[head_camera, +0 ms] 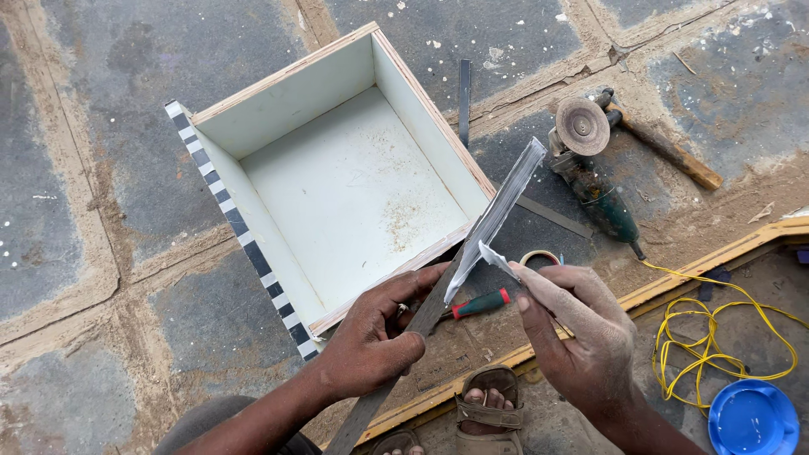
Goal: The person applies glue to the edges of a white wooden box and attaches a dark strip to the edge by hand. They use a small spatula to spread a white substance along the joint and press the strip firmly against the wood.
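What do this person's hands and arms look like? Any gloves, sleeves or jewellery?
Both hands are bare: no gloves, rings, watch or bracelets can be seen. The left hand and right hand are dusted with pale powder, most plainly on the right hand's fingers. The forearms show no sleeves as far as the picture reaches. Brown open sandals are on the feet.

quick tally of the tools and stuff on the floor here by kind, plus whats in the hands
open white box: 1
angle grinder: 1
hammer: 1
screwdriver, red and green handle: 1
tape roll: 1
yellow cord: 1
blue lid: 1
long strip in left hand: 1
small white scrap in right hand: 1
total: 9
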